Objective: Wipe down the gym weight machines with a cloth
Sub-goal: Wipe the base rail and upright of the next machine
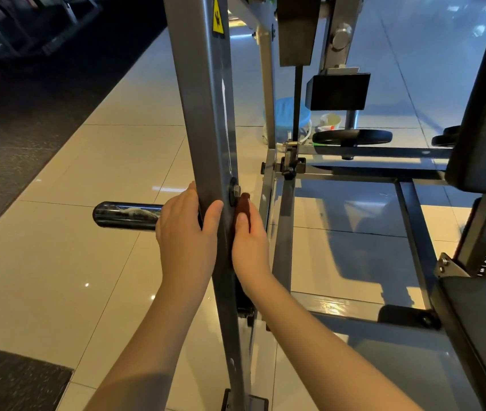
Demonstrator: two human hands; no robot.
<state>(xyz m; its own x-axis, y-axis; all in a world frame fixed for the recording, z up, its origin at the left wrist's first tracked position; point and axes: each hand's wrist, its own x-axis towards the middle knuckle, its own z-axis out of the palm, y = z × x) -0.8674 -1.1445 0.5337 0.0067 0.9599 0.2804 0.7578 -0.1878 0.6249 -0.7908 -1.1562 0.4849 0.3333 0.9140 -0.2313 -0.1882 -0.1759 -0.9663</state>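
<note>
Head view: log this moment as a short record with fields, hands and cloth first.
left hand: grips the grey post, thumb across its front face
right hand: holds the cloth against the post's right side
cloth: reddish-brown, bunched, its top beside a bolt
weight peg: chrome, sticks out left of the post, past the left hand
warning sticker: yellow, high on the post
floor beyond: blue bucket, black weight plate

The left hand (185, 232) grips the post's (206, 114) left edge. The right hand (250, 244) holds the cloth (243, 204) against its right side. A bar (126, 216) juts leftward, and a bucket (284, 120) stands behind.
</note>
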